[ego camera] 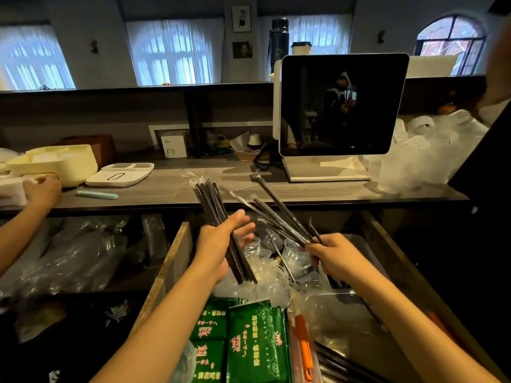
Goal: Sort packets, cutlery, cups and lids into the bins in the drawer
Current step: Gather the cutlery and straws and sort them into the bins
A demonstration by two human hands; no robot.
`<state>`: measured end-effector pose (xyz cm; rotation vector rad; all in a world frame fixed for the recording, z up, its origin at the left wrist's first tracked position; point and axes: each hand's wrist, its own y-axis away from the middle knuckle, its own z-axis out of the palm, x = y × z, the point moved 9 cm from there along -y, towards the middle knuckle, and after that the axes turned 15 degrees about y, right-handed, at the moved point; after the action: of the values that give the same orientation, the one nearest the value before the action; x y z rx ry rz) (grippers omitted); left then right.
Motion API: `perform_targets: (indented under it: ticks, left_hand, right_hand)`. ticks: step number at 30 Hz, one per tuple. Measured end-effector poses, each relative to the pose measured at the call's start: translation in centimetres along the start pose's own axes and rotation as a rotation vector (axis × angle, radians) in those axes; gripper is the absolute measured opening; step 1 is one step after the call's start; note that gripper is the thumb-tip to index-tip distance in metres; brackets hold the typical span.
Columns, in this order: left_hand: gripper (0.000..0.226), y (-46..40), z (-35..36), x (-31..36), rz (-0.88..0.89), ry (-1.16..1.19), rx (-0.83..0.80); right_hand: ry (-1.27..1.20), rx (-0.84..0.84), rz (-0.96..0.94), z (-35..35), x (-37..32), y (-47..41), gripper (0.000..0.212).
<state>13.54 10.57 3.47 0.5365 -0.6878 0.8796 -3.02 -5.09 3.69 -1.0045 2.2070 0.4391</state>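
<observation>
A tidy bundle of black straws [221, 217] is gripped by the left hand [221, 244], while a fanned bunch of wrapped straws [279, 217], pinched by the right hand [331, 258], is held just beside it, both angled up-left over the drawer [171, 261].

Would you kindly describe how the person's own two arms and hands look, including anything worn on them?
Both forearms are bare up to the bottom edge of the picture; no sleeve shows. The left hand and the right hand wear no gloves, and no watch, bracelet or ring is visible on the wrists or on the fingers. The nails look short and unpainted. No markings can be made out.
</observation>
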Motion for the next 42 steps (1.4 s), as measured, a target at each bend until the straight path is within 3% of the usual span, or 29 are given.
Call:
perform_targets:
  ticks: [5,12,16,19,26,32,38,42]
  left_hand:
    - [0.012,-0.1,-0.6,-0.3,-0.011,-0.042,0.072]
    - [0.017,0.0,-2.6,-0.3,-0.005,0.012,0.212]
    - [0.007,0.0,-2.7,0.7,0.055,0.136,0.170]
    - [0.015,0.1,-2.1,0.8,0.046,0.269,0.106]
    - [0.015,0.3,-1.1,0.4,0.022,0.390,0.043]
    - [0.020,1.4,0.3,-1.1,-0.029,0.244,-0.016]
    - [0.072,1.7,1.8,-2.7,-0.035,0.171,-0.158]
    - [0.052,1.8,1.2,-2.9,0.038,0.020,-0.052]
  right_hand:
    - [0.044,-0.118,-0.055,2.5,-0.6,0.6,0.031]
    - [-0.151,-0.258,-0.031,3.5,-0.4,1.0,0.025]
    - [-0.347,-0.148,0.065,2.8,0.9,0.4,0.027]
    - [-0.513,-0.134,0.073,3.0,0.7,0.8,0.028]
    - [-0.738,-0.312,-0.100,5.0,-2.6,2.3,0.030]
    - [-0.636,-0.386,-0.150,6.4,-3.6,2.9,0.031]
    - [-0.628,-0.224,-0.080,6.3,-3.0,2.1,0.032]
    - [-0.435,-0.100,-0.085,5.6,-2.9,2.1,0.032]
